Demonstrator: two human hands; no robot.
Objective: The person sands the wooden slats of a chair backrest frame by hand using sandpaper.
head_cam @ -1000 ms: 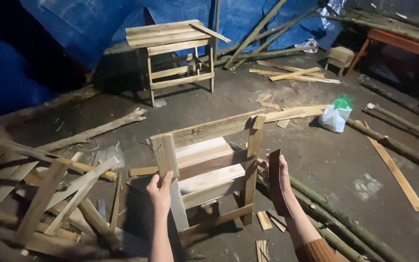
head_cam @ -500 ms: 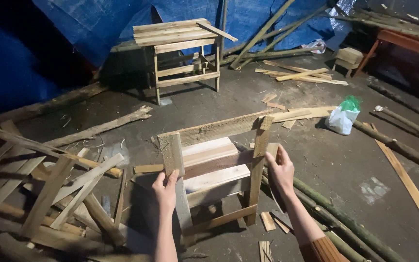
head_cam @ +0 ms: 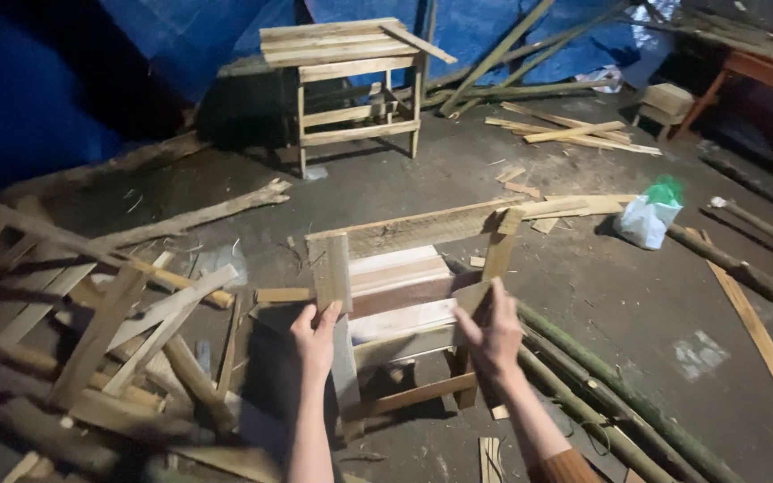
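Observation:
A small unfinished wooden stool frame [head_cam: 404, 295] lies tipped on the concrete floor in front of me, its legs pointing up and toward me. My left hand [head_cam: 315, 335] grips the near left leg, a flat plank standing upright. My right hand [head_cam: 491, 335] holds the near right leg and a slat end beside it. Pale slats run between the two legs. A lower crossbar [head_cam: 418, 394] joins the legs near the floor.
A finished wooden stool [head_cam: 351, 80] stands at the back before a blue tarp [head_cam: 181, 36]. A heap of planks [head_cam: 91, 331] lies left. Bamboo poles [head_cam: 619, 402] run along the right. A white and green bag [head_cam: 650, 215] sits at right, with loose slats [head_cam: 574, 130] behind.
The view has shifted slightly and the frame sits a little higher and closer. My right hand has moved from the right leg's side up to the slat end near its top.

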